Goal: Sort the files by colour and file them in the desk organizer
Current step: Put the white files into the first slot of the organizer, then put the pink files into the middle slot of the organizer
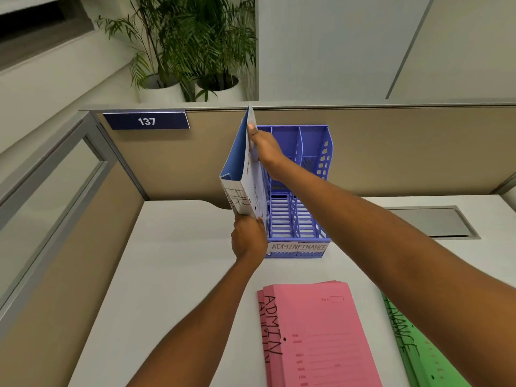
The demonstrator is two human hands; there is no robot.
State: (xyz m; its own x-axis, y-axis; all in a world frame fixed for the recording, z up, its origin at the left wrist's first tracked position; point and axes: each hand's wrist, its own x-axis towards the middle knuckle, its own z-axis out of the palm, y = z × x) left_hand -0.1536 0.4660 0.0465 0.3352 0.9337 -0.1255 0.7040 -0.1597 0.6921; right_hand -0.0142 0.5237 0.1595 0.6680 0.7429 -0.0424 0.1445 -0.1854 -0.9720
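A blue desk organizer [310, 152] stands at the back of the white desk, its front labelled ADMIN and FINANCE. White files marked HR [252, 185] stand upright at its leftmost slot. My left hand [248, 240] grips their lower front edge. My right hand [264, 146] holds their upper edge, thumb over the top. The middle and right slots look empty. Pink files marked ADMIN [318, 336] lie stacked near me. Green files marked FINANCE [418, 356] lie to their right, partly under my right arm.
The white desk [173, 275] is boxed in by beige cubicle partitions behind and to the left, one bearing a 137 sign [146, 120]. A grey cable hatch [430, 222] is set into the desk at right. Potted plants [190, 51] stand beyond the partition.
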